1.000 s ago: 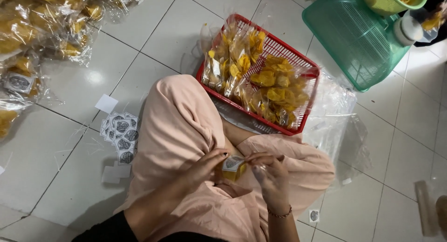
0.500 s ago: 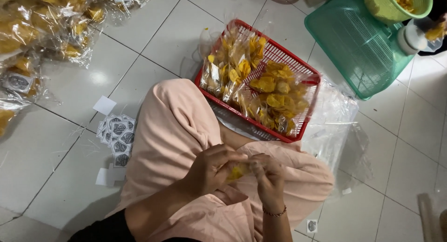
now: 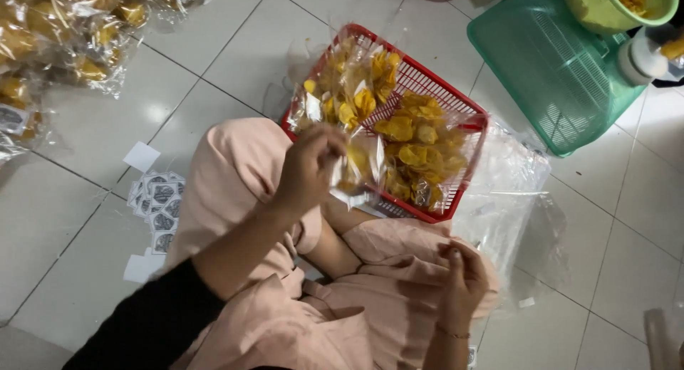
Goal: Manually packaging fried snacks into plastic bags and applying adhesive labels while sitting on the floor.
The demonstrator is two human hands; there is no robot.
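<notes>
Here left hand (image 3: 310,167) raised — grip pinching chip packet (image 3: 356,172).

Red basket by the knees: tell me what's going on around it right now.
A person sits on the white tiled floor in pink trousers. Their left hand holds a small clear bag of yellow chips up just over the near edge of the red basket, which already holds several filled bags. Their right hand rests on their lap holding nothing visible. A stack of small printed labels lies on the floor to the left, and loose clear plastic bags lie to the right of the basket.
</notes>
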